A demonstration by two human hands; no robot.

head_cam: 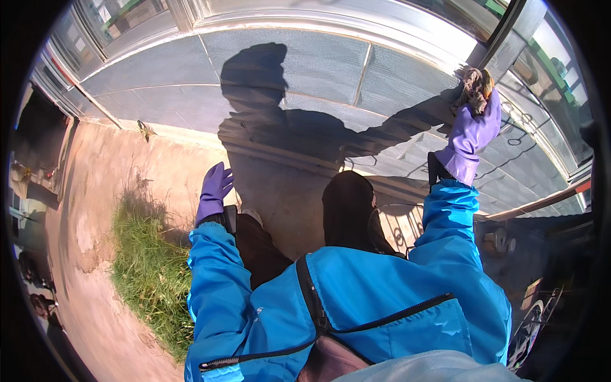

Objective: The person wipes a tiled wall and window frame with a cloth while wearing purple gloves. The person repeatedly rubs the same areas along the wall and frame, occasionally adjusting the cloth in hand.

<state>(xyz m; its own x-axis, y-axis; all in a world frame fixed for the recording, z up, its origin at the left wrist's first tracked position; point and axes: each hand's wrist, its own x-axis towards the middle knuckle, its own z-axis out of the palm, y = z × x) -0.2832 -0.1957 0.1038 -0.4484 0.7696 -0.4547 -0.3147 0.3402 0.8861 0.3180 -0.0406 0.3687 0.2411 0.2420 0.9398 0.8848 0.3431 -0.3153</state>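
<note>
My right hand [470,131], in a purple rubber glove, grips a crumpled, dirty cloth [474,90]. It presses the cloth near the right end of the white window sill [363,33], by the foot of a metal window frame post [496,36]. My left hand [215,188], in a matching glove, hangs at my left side with nothing in it and its fingers somewhat apart. Below the sill runs a wall of grey tiles [324,62], across which my shadow falls. The cloth's far side is hidden.
A clump of tall grass [148,267] grows on the bare ground [90,224] to my left. A small weed [145,130] stands at the wall's foot. Behind me on the right is a bicycle wheel [527,329]. Window panes [549,71] rise at the upper right.
</note>
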